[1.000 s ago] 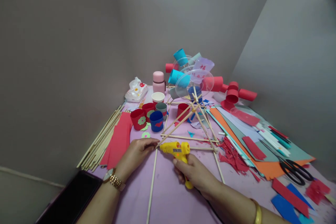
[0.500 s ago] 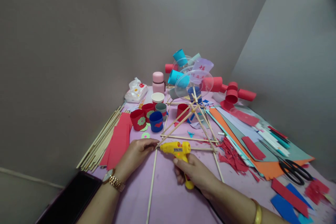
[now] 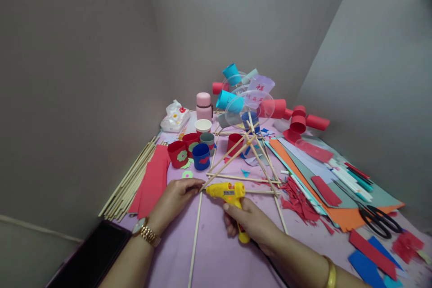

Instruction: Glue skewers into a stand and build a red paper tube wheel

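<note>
My right hand [image 3: 251, 224] is closed around a yellow glue gun [image 3: 229, 193], whose nozzle points left at the near corner of a frame of thin wooden sticks [image 3: 236, 162]. My left hand [image 3: 175, 198] rests on the pink table [image 3: 216, 256], fingertips pinched on the sticks where they meet at that corner. A long loose stick [image 3: 195, 238] runs from there toward me. The frame rises toward a clear plastic disc [image 3: 248, 108] carrying blue and red paper cups.
Red, blue and grey cups [image 3: 194, 148] stand behind my left hand. A bundle of sticks [image 3: 130, 182] and red paper [image 3: 151, 182] lie left. Coloured paper sheets [image 3: 320, 175], red scraps [image 3: 299, 195] and scissors [image 3: 381, 220] lie right. A dark phone [image 3: 91, 256] sits near left.
The glue gun and my right hand shifted very slightly; my left hand stays on the stick joint.
</note>
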Motion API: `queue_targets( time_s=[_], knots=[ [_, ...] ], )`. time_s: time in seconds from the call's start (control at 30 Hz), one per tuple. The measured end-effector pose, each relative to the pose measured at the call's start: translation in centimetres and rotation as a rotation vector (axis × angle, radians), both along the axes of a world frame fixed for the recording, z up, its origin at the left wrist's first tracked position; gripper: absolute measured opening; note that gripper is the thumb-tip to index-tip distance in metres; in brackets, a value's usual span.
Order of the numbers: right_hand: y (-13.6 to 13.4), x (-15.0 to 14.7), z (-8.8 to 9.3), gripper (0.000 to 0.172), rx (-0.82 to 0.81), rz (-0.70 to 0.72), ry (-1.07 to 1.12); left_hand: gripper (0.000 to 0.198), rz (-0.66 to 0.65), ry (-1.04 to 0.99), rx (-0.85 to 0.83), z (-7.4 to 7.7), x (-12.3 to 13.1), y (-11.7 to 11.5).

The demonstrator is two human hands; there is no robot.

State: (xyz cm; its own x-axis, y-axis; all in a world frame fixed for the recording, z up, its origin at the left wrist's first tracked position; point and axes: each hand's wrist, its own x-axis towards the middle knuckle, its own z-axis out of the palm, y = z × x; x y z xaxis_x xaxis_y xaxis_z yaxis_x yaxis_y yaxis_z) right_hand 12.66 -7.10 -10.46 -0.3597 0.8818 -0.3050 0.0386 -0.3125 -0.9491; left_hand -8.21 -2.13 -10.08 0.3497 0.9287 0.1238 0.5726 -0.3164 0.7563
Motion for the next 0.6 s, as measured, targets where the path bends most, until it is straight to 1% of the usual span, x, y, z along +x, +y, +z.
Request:
queue_targets(
  time_s=[0.47, 0.6],
  knots=[
    [0.11, -0.19, -0.36, 0.042, 0.007, -0.007, 0.031, 0.026, 0.002, 0.024, -0.004, -0.09, 0.03, 0.08],
    [-0.12, 0.0, -0.22, 0.043, 0.011, -0.003, 0.039, 0.026, 0.003, 0.039, -0.001, -0.01, 0.02, -0.01]
  ],
)
